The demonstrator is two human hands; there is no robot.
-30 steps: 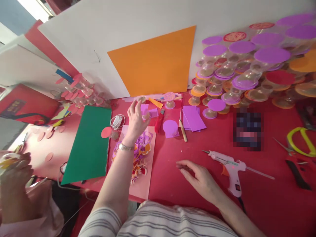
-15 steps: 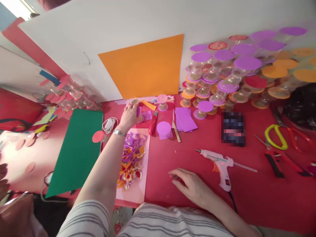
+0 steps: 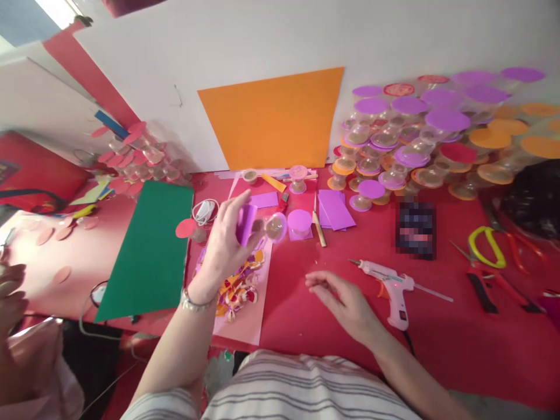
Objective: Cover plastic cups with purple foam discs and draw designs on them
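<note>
My left hand (image 3: 225, 239) is raised over the left-centre of the red table. Its fingers grip a clear plastic spool-shaped piece (image 3: 275, 226), tilted on its side, with a purple foam rectangle (image 3: 246, 225) at the end by the fingers. Below that hand lies a heap of purple, orange and white foam scraps (image 3: 238, 286). My right hand (image 3: 341, 303) is empty, its fingers loosely bent and slightly apart, left of the white glue gun (image 3: 389, 286). Just beyond the hands are a piece with a round purple top (image 3: 300, 223), a red-handled cutter (image 3: 283, 203) and purple rectangles (image 3: 336, 210).
Clear pieces with purple, red and orange discs are stacked (image 3: 406, 134) at the back right. Pliers (image 3: 487, 248) lie at the far right. A green sheet (image 3: 149, 251) lies left, an orange sheet (image 3: 275, 119) leans behind. Another person's hand (image 3: 11, 291) shows at the left edge.
My left hand has come back from the far side of the table, lifting the clear plastic piece with the purple rectangle. The right hand has barely moved. The view has shifted slightly.
</note>
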